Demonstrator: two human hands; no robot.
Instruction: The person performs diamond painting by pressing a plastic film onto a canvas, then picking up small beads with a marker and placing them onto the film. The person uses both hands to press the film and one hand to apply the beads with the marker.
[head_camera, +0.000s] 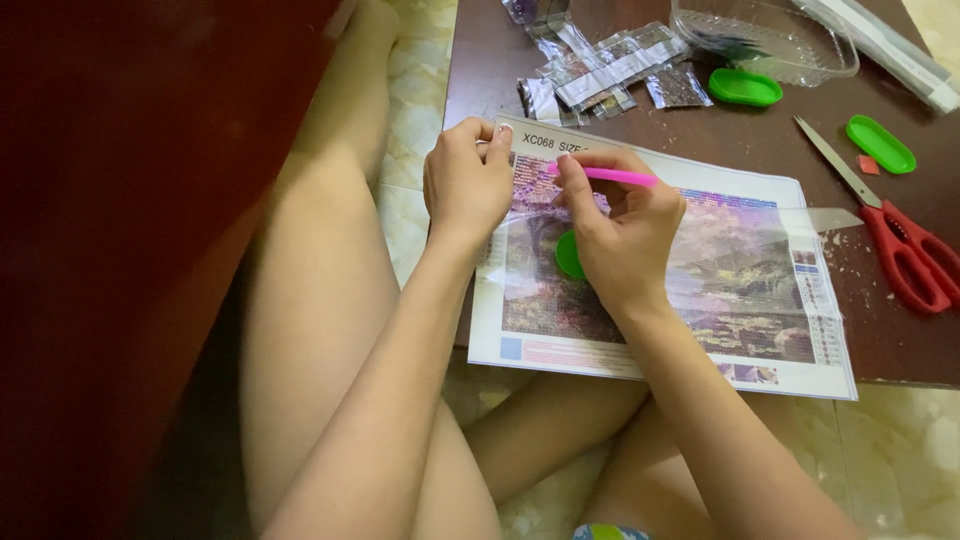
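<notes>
Head view: right hand (625, 235) pinches a pink pen (605, 176) near its tip, over the canvas (740, 270) on the table (760, 140). Left hand (465, 180) curls shut, pressing the canvas's upper left edge. Light, stiff pen; thin, floppy canvas, best pinned flat.

pink pen (612, 176) held level over printed landscape canvas (740, 280), lying flat at the brown table's edge; small green tray (568, 256) on it.
</notes>
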